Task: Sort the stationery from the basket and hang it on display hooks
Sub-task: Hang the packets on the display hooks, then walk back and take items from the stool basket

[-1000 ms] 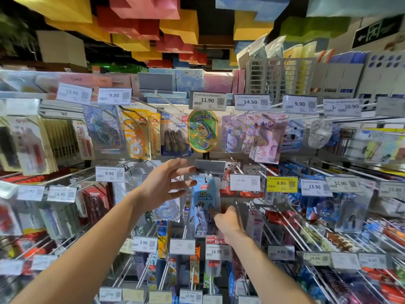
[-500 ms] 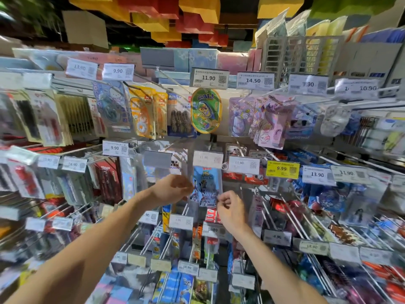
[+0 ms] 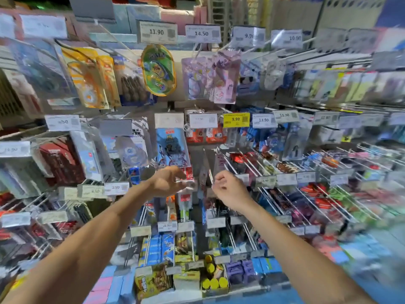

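A blue cartoon-printed stationery pack [image 3: 172, 148] hangs on a display hook under a blank price tag [image 3: 168, 120] in the middle row. My left hand [image 3: 167, 182] is just below the pack and apart from it, fingers loosely curled and holding nothing. Level with it, a short way to the right, is my right hand [image 3: 228, 188], also loosely curled and empty. The basket is out of view.
Packed pegboard hooks surround both hands: a green oval pack [image 3: 158, 70] and pink packs [image 3: 215, 77] above, red packs [image 3: 206, 136] to the right, a yellow 9.99 tag [image 3: 236, 119]. Long wire hooks [image 3: 247, 165] jut out at the right. Boxes [image 3: 153, 279] fill the bottom shelf.
Both hands have let go of the blue pack and dropped below it, and the pack now hangs on its own. The view has tilted downward and is blurred.
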Available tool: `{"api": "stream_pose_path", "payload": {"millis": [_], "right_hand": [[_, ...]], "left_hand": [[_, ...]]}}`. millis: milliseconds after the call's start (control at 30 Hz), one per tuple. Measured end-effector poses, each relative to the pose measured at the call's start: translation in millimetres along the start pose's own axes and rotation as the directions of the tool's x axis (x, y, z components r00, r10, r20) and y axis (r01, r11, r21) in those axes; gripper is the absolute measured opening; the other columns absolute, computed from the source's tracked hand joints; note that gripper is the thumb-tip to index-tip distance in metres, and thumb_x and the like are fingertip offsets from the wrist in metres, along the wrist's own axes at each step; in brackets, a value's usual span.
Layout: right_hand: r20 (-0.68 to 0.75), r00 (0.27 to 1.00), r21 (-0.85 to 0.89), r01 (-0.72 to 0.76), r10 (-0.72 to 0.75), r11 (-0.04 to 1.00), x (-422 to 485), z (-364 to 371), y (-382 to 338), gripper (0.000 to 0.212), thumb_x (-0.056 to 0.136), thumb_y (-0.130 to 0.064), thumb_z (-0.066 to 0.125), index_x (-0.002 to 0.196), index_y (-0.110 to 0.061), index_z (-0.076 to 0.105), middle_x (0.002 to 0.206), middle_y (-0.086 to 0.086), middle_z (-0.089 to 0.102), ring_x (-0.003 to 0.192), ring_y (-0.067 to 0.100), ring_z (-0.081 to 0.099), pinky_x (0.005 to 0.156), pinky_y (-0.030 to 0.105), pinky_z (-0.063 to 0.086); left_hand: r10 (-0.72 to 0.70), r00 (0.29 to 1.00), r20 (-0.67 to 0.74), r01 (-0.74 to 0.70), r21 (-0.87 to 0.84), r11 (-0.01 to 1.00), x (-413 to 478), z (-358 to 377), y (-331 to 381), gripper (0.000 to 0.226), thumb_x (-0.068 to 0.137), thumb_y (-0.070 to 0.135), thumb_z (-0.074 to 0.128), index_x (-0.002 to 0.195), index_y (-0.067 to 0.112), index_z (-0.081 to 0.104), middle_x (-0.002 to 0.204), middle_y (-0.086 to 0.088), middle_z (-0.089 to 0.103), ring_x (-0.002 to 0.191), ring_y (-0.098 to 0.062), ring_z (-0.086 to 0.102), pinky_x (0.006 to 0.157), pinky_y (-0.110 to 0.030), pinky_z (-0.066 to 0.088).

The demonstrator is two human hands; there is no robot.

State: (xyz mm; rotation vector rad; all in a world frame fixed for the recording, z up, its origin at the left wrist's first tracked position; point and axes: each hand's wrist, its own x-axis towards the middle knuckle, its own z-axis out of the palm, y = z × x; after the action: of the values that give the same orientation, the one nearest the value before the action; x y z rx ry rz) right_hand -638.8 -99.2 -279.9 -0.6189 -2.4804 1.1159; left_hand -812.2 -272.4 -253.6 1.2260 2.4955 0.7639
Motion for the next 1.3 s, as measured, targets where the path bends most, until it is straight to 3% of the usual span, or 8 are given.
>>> {"api": "stream_pose_path", "payload": {"millis": [233, 333, 500, 600, 667, 833, 1033, 1300], "right_hand": [[-0.165, 0.965, -0.012, -0.207, 0.202, 0.978, -112, 22, 20, 0.037, 0.096, -0.037, 0.067, 0.123, -0.014, 0.054, 0.107, -0.008, 0.058, 0.095, 0.013, 0.062, 0.074, 0.022, 0.046], [-0.233, 0.925, 0.073, -0.292, 0.301, 0.954, -162, 34, 27, 0.033, 0.094, -0.018, 0.071, 0.117, 0.001, 0.060, 0.108, 0.005, 0.061, 0.099, 0.018, 0.061, 0.080, 0.021, 0.043], [-0.393, 0.774, 0.171, -0.468, 0.496, 0.867, -303, 33, 52, 0.029, 0.092, -0.006, 0.071, 0.117, -0.008, 0.056, 0.093, 0.003, 0.062, 0.070, -0.006, 0.057, 0.057, 0.005, 0.039], [-0.500, 0.640, 0.205, -0.567, 0.584, 0.797, -391, 16, 61, 0.022, 0.092, -0.011, 0.072, 0.112, -0.010, 0.063, 0.102, 0.005, 0.064, 0.089, 0.016, 0.061, 0.078, 0.020, 0.050], [-0.548, 0.545, 0.232, -0.629, 0.634, 0.742, -454, 5, 69, 0.016, 0.091, -0.014, 0.073, 0.101, -0.017, 0.061, 0.104, 0.006, 0.062, 0.094, 0.020, 0.060, 0.084, 0.032, 0.049], [-0.651, 0.148, 0.458, -0.706, 0.744, 0.540, -635, -12, 71, 0.026, 0.088, -0.020, 0.075, 0.106, -0.014, 0.057, 0.099, 0.003, 0.056, 0.088, 0.017, 0.050, 0.077, 0.030, 0.040], [-0.628, -0.209, 0.635, -0.694, 0.749, 0.339, -860, -19, 55, 0.030, 0.089, -0.022, 0.075, 0.110, -0.017, 0.054, 0.101, 0.000, 0.055, 0.088, 0.019, 0.052, 0.070, 0.026, 0.042], [-0.483, -0.560, 0.840, -0.512, 0.673, 0.178, -1082, -9, -11, 0.027, 0.097, -0.028, 0.064, 0.103, -0.014, 0.042, 0.085, -0.002, 0.040, 0.080, 0.021, 0.039, 0.065, 0.033, 0.032]], "left_hand": [[0.127, 0.965, 0.231, -0.114, -0.069, 0.991, -41, 53, 11, 0.049, 0.088, 0.020, 0.078, 0.130, 0.008, 0.057, 0.114, 0.000, 0.060, 0.114, -0.030, 0.064, 0.093, -0.033, 0.050], [0.204, 0.946, 0.251, -0.180, -0.116, 0.977, -56, 81, 12, 0.089, 0.066, 0.056, 0.074, 0.133, 0.000, 0.055, 0.117, -0.007, 0.062, 0.112, -0.036, 0.063, 0.095, -0.039, 0.052], [0.308, 0.798, 0.518, -0.297, -0.107, 0.949, -112, 152, 65, 0.052, 0.071, 0.047, 0.069, 0.101, 0.004, 0.067, 0.105, -0.019, 0.066, 0.093, -0.028, 0.063, 0.087, -0.048, 0.054], [0.411, 0.697, 0.588, -0.392, -0.168, 0.905, -151, 211, 116, 0.027, 0.087, 0.016, 0.080, 0.104, 0.002, 0.066, 0.093, -0.015, 0.065, 0.082, -0.012, 0.067, 0.076, -0.031, 0.045], [0.493, 0.597, 0.633, -0.473, -0.219, 0.854, -180, 257, 158, 0.025, 0.089, 0.002, 0.077, 0.098, 0.018, 0.061, 0.089, 0.002, 0.059, 0.074, 0.007, 0.060, 0.075, -0.024, 0.042], [0.610, 0.307, 0.730, -0.582, -0.363, 0.727, -309, 361, 277, 0.046, 0.086, 0.023, 0.085, 0.125, 0.014, 0.063, 0.123, -0.003, 0.062, 0.098, -0.020, 0.061, 0.083, -0.031, 0.049], [0.630, -0.171, 0.757, -0.736, -0.523, 0.429, -516, 444, 409, 0.048, 0.083, 0.035, 0.078, 0.110, -0.004, 0.067, 0.093, -0.001, 0.054, 0.090, -0.015, 0.053, 0.073, -0.021, 0.038], [0.511, -0.480, 0.713, -0.722, -0.652, 0.232, -744, 518, 511, 0.050, 0.092, 0.025, 0.078, 0.137, 0.013, 0.059, 0.141, -0.005, 0.057, 0.120, -0.026, 0.062, 0.102, -0.042, 0.051]]}}
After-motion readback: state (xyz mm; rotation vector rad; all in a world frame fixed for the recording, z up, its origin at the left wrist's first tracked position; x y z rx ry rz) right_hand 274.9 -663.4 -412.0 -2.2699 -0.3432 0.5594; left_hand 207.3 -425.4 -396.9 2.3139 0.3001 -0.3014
